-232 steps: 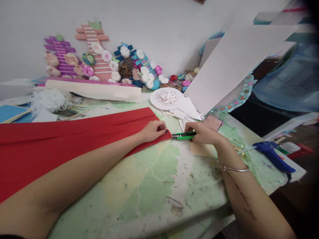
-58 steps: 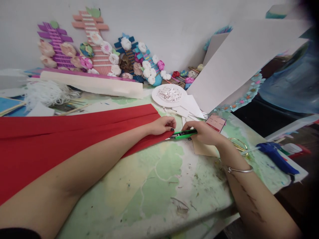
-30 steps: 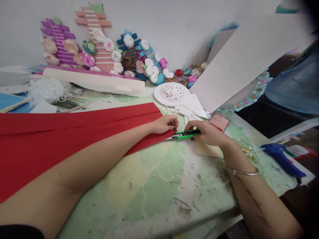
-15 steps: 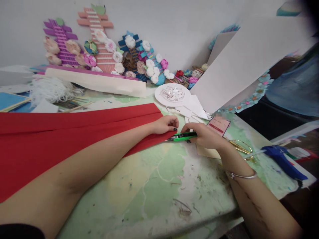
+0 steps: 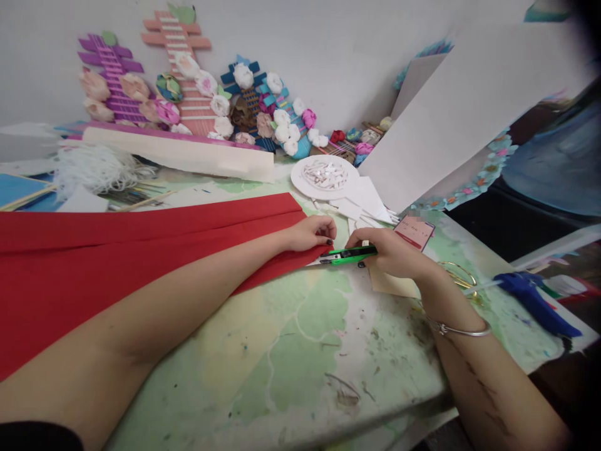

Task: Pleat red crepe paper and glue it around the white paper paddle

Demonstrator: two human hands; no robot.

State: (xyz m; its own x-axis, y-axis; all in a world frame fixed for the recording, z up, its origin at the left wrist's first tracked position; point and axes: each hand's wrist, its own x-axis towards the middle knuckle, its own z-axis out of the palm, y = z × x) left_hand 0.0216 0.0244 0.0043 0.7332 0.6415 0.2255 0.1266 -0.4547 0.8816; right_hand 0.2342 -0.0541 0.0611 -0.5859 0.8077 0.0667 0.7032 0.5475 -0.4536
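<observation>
A long folded red sheet (image 5: 117, 250) lies across the green-stained table (image 5: 291, 351). My left hand (image 5: 310, 233) is closed, pinching and pressing down the sheet's right end. My right hand (image 5: 392, 252) grips a green utility knife (image 5: 350, 255), whose tip rests at the red sheet's edge just below my left fingers. A silver bangle (image 5: 457, 329) circles my right wrist.
Paper-flower crafts (image 5: 197, 106) lean on the wall behind a cream board (image 5: 183, 160). A white plate of small pieces (image 5: 323, 176), a large white board (image 5: 460, 106), a pink card (image 5: 416, 230), gold scissors (image 5: 457, 275) and a blue glue gun (image 5: 535, 304) lie to the right.
The knife has shifted slightly right along the red sheet's end over the last half second. My left hand has stayed pressed on the sheet.
</observation>
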